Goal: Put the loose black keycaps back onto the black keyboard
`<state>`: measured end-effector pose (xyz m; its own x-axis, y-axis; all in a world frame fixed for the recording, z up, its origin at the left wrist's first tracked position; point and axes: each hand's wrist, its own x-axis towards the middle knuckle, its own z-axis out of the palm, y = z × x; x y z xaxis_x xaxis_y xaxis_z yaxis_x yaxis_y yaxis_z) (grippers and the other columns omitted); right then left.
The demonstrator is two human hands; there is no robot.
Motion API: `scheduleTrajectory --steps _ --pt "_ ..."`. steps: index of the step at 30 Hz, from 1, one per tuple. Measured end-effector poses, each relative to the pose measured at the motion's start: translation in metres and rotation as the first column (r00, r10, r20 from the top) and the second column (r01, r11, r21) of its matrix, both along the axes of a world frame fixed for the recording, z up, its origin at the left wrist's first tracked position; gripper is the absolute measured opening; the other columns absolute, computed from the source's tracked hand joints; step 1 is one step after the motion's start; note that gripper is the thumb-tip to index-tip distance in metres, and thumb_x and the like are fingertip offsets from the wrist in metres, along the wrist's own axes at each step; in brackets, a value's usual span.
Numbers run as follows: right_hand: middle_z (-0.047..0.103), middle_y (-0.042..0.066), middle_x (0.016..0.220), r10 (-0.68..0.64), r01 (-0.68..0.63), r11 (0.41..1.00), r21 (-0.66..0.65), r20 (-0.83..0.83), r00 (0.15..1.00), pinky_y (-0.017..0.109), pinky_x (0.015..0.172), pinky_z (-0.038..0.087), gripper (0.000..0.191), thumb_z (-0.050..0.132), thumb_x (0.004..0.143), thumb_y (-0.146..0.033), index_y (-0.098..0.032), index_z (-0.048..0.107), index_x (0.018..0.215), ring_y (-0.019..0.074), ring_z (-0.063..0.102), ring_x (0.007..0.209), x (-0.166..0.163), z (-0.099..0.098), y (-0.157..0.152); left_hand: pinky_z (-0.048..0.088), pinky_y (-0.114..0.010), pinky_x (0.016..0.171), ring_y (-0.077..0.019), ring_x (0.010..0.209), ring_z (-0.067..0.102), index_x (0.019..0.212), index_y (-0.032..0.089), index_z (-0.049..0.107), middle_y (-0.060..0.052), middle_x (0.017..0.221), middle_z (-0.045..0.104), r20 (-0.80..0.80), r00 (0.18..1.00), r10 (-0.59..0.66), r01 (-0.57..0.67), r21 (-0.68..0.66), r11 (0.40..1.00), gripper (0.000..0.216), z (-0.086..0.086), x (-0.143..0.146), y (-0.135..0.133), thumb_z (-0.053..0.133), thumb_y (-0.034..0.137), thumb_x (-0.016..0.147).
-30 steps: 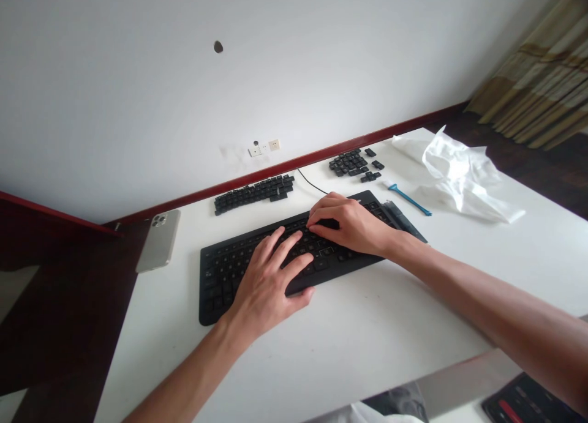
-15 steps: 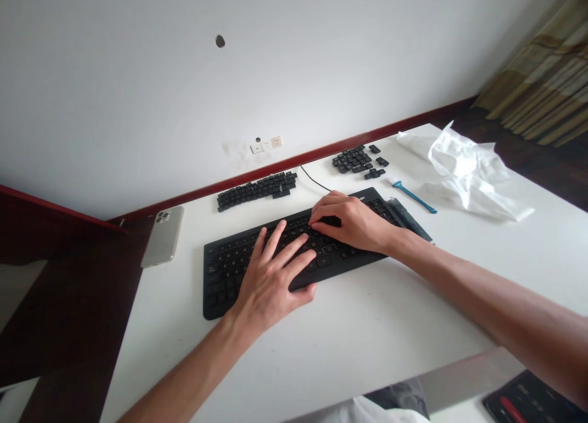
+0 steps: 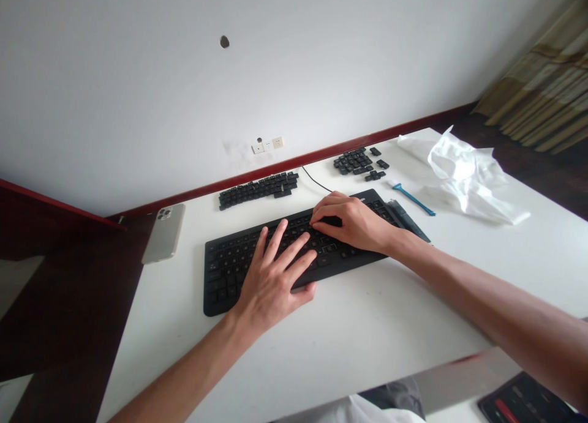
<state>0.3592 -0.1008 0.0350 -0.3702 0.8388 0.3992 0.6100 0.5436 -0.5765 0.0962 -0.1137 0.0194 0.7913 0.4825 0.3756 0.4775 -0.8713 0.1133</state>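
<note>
A black keyboard (image 3: pixel 222 273) lies at a slant on the white table, with keycaps off its base in places. My left hand (image 3: pixel 275 276) rests flat across its middle, fingers spread and the thumb at the front edge. Over the right half, my right hand (image 3: pixel 346 221) has thumb and index finger pinched together at the keys. Whatever is between those fingertips is too small or hidden to make out. Behind the keyboard stand a row of loose black keycaps (image 3: pixel 257 190) and a second cluster of keycaps (image 3: pixel 353 161).
A phone (image 3: pixel 164 234) lies at the table's left edge. To the right are a blue brush (image 3: pixel 416 200), a dark strip (image 3: pixel 408 221) beside the keyboard and a crumpled white plastic bag (image 3: pixel 468 175). A cable (image 3: pixel 316 180) runs back toward the wall.
The view has shifted very slightly. Both hands keep their places on the keyboard, the left spread and the right pinched.
</note>
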Motion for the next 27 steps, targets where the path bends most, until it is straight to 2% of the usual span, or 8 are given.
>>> scheduleTrajectory --steps 4,9,13,17,19,22,25,27 --pt "0.078 0.006 0.102 0.096 -0.096 0.994 -0.049 0.008 0.995 0.038 0.091 0.055 0.01 0.068 0.096 -0.021 -0.023 0.078 0.1 0.0236 0.07 0.099 0.003 0.012 -0.006 0.028 -0.065 0.129 -0.0414 0.156 0.037 0.129 0.026 0.076 -0.006 0.157 0.058 0.033 0.999 -0.001 0.001 0.006 1.0 0.044 0.0 -0.001 -0.001 0.077 0.034 0.086" --pt "0.079 0.006 0.107 0.269 -0.266 0.948 -0.174 -0.008 0.963 0.034 0.088 0.057 0.011 0.07 0.096 -0.024 -0.023 0.08 0.1 0.0212 0.072 0.099 -0.004 0.022 -0.015 0.031 -0.061 0.129 -0.039 0.155 0.04 0.131 0.024 0.075 -0.007 0.16 0.055 0.036 0.999 -0.016 0.015 0.023 1.0 0.046 -0.002 -0.002 -0.001 0.076 0.033 0.086" --pt "0.078 0.006 0.103 0.26 -0.252 0.943 -0.217 0.007 0.966 0.032 0.083 0.057 0.012 0.068 0.097 -0.021 -0.022 0.08 0.098 0.0195 0.073 0.091 -0.01 0.016 -0.015 0.034 -0.06 0.128 -0.0383 0.152 0.043 0.127 0.026 0.077 -0.006 0.158 0.057 0.08 0.996 -0.04 0.037 0.034 0.999 0.041 0.0 -0.005 0.0 0.077 0.035 0.087" --pt "0.078 0.005 0.102 0.259 -0.244 0.939 -0.242 0.035 0.965 0.031 0.083 0.057 0.011 0.07 0.096 -0.022 -0.022 0.08 0.097 0.0192 0.073 0.091 -0.009 0.011 -0.013 0.045 -0.055 0.121 -0.0354 0.144 0.052 0.118 0.027 0.079 -0.006 0.148 0.066 0.176 0.983 -0.048 0.042 0.036 0.998 0.033 0.012 -0.014 0.009 0.076 0.035 0.087" --pt "0.078 0.006 0.103 0.261 -0.242 0.937 -0.251 0.047 0.964 0.032 0.084 0.058 0.011 0.07 0.096 -0.024 -0.022 0.081 0.098 0.0194 0.073 0.092 -0.008 0.011 -0.013 0.049 -0.051 0.116 -0.0318 0.134 0.059 0.111 0.026 0.079 -0.006 0.136 0.073 0.238 0.971 -0.011 0.004 0.029 1.0 0.024 0.019 -0.022 0.02 0.074 0.029 0.088" --pt "0.078 0.007 0.106 0.254 -0.229 0.937 -0.262 0.066 0.965 0.032 0.085 0.059 0.013 0.07 0.097 -0.029 -0.021 0.081 0.102 0.0202 0.074 0.094 -0.009 0.012 -0.014 0.055 -0.042 0.103 -0.0248 0.11 0.068 0.094 0.024 0.078 -0.005 0.107 0.079 0.341 0.936 0.082 -0.076 -0.032 0.997 0.009 0.024 -0.04 0.044 0.07 0.023 0.09" --pt "0.078 0.007 0.104 0.229 -0.202 0.941 -0.271 0.073 0.971 0.031 0.081 0.06 0.015 0.069 0.098 -0.03 -0.021 0.081 0.099 0.02 0.074 0.091 -0.011 0.014 -0.014 0.054 -0.036 0.09 -0.0208 0.092 0.068 0.083 0.021 0.074 -0.004 0.089 0.077 0.396 0.903 0.166 -0.12 -0.138 0.983 0.012 0.021 -0.06 0.072 0.066 0.023 0.092" --pt "0.079 0.007 0.103 0.213 -0.187 0.946 -0.265 0.07 0.975 0.031 0.077 0.06 0.015 0.069 0.098 -0.031 -0.021 0.081 0.099 0.02 0.075 0.089 -0.013 0.016 -0.014 0.053 -0.035 0.087 -0.0203 0.088 0.067 0.081 0.021 0.073 -0.005 0.087 0.077 0.428 0.857 0.287 -0.196 -0.244 0.95 0.016 0.013 -0.072 0.088 0.064 0.026 0.093"
